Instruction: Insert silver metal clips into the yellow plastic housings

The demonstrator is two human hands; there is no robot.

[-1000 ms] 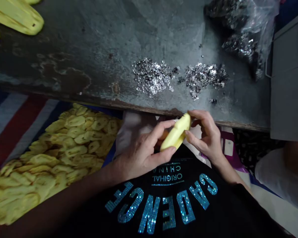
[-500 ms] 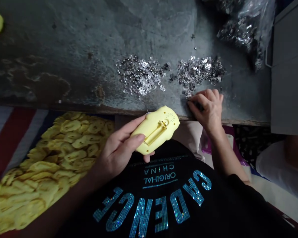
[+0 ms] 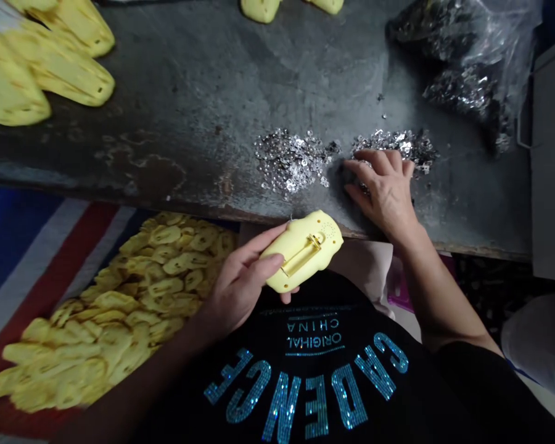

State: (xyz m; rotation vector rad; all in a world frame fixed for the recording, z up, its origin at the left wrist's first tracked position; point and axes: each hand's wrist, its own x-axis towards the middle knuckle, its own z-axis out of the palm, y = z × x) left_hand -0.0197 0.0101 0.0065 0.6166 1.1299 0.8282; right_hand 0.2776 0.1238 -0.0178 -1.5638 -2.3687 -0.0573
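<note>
In my left hand is a yellow plastic casing, gripped between the thumb on top and the fingers beneath. Its outer side faces up, showing a long battery slot with a metal contact at the upper end, small speaker holes and several screw holes. My right hand reaches over the right pile of small shiny metal contact pieces, hiding part of it. The thumb and fingers are apart, and no piece shows between them. Just left of that hand lies a second pile of small metal pieces.
A clear plastic bag of metal pieces stands at the worn metal table's back right. Yellow casings lie at the back left. Below the table edge, left, many yellow casings are heaped on striped cloth.
My right hand has moved forward onto the right pile, and its thumb and fingers have spread. My left hand still holds the casing. The view has shifted, showing more casings at the back.
</note>
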